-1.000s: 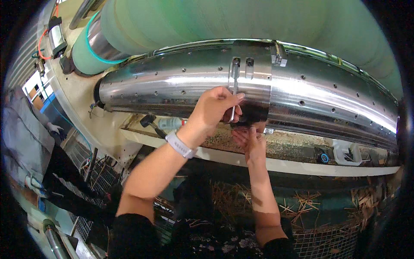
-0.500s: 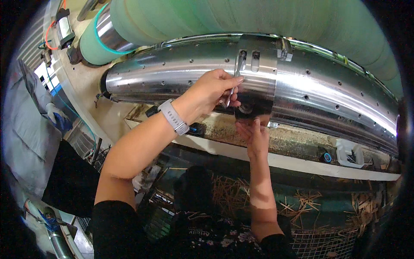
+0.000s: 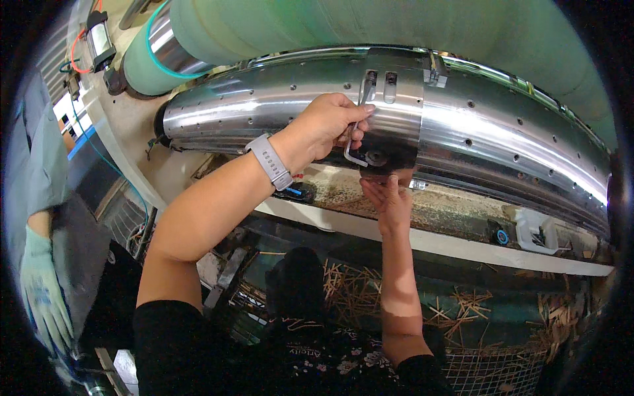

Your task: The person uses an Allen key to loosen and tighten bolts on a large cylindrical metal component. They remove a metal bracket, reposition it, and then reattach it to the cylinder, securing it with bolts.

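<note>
My left hand [image 3: 330, 125], a grey-strapped watch on its wrist, pinches a thin metal hex key [image 3: 348, 146] with a bent lower end. The key stands in front of a polished curved plate [image 3: 396, 125] wrapped around a long steel roller [image 3: 264, 109]. Its upper part lies by the left of two slots [image 3: 370, 86]; whether its tip sits in a bolt cannot be made out. A round recess [image 3: 376, 157] shows near the key's bent end. Below, my right hand [image 3: 391, 204] reaches up, palm toward me, its outstretched fingers touching the plate's lower edge.
A big green roller [image 3: 396, 26] runs behind the steel one. On the ledge stand a white plastic tub [image 3: 536, 234] with small parts and a black-and-blue round item [image 3: 500, 236]. Wood slivers [image 3: 462, 310] lie below. At left, a co-worker's gloved hand [image 3: 43, 290] hangs down.
My left hand has risen slightly with the hex key, whose bent lower end now shows. My right hand stays at the plate's lower edge. The co-worker has shifted, lowering a gloved hand.
</note>
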`<state>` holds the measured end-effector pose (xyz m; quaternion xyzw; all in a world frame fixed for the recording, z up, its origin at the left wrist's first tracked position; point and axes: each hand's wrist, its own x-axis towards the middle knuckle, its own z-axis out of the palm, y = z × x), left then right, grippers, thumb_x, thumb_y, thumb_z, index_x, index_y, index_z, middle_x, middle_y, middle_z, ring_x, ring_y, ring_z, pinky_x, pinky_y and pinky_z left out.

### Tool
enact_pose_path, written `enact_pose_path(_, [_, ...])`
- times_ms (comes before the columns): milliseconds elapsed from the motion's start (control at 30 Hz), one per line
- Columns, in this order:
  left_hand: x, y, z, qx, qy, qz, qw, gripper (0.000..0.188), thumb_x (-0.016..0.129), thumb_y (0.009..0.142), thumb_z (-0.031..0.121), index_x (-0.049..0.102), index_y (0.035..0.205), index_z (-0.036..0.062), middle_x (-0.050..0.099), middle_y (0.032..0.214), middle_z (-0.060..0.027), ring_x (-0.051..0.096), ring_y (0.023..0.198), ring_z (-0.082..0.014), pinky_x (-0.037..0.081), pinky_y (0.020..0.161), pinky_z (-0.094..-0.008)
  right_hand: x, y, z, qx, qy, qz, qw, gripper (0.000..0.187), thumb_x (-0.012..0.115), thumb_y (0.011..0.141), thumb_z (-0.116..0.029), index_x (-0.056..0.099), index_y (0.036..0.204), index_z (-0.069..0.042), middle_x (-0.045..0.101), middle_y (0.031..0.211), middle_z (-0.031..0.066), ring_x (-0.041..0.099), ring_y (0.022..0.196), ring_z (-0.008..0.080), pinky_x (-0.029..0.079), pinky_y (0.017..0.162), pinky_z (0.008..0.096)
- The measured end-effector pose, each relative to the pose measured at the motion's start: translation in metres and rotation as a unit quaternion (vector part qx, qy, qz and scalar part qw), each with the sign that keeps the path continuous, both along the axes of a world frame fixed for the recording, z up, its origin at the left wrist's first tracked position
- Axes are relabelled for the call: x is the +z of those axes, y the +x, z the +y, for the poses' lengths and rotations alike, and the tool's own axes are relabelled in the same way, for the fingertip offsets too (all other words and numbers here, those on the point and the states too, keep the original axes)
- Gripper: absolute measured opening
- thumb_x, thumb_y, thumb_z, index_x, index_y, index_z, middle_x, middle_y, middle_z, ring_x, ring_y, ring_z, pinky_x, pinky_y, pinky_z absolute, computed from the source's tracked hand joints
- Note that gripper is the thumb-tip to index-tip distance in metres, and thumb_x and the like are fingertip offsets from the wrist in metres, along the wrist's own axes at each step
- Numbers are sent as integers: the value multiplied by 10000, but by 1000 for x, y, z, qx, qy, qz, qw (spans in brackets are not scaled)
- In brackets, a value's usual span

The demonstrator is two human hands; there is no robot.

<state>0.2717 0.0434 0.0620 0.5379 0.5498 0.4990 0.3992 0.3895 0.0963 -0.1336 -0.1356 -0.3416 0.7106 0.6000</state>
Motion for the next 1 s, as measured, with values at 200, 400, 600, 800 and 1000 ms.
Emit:
enact_pose_path(200, [7, 4, -6, -68, -42, -63, 995, 217, 541, 898, 238, 511, 894, 23, 603, 753, -87, 594, 603, -152, 545, 606, -324, 7, 3, -5, 3, 3, -18, 1000, 419, 497, 916, -326, 431, 995, 80, 591, 957, 254, 630, 901, 334, 548, 781, 378])
enact_pose_path(400, [0, 2, -2, 22, 22, -6, 999, 244, 487, 924, 232, 530, 914, -8, 619, 779, -134, 618, 643, -174, 550, 635, -360, 8, 2, -9, -2, 8, -25, 1000, 441, 495, 914, -341, 423, 1006, 85, 588, 971, 253, 632, 899, 326, 550, 769, 370])
enact_pose_path(600, [9, 6, -6, -54, -44, -57, 996, 237, 465, 931, 215, 536, 926, -11, 603, 769, -117, 604, 640, -176, 548, 638, -355, 3, 2, -1, 11, -18, 6, 1000, 346, 531, 907, -288, 483, 1028, 32, 621, 937, 172, 645, 841, 259, 546, 740, 349])
enact_pose_path(800, [-1, 19, -4, -1, 9, -9, 1000, 179, 537, 902, 202, 526, 876, 25, 558, 701, -56, 503, 534, -146, 519, 584, -305, 8, 3, -4, 5, -5, 11, 1000, 253, 501, 924, -239, 457, 1033, -15, 621, 947, 177, 644, 838, 259, 542, 733, 349])
enact_pose_path(1000, [6, 11, -1, -41, -19, -68, 997, 227, 521, 907, 229, 526, 888, 2, 646, 855, -166, 641, 687, -233, 553, 645, -359, 0, 2, 1, 11, 30, 25, 999, 319, 535, 902, -267, 455, 1037, 10, 613, 973, 171, 638, 872, 270, 543, 736, 356])
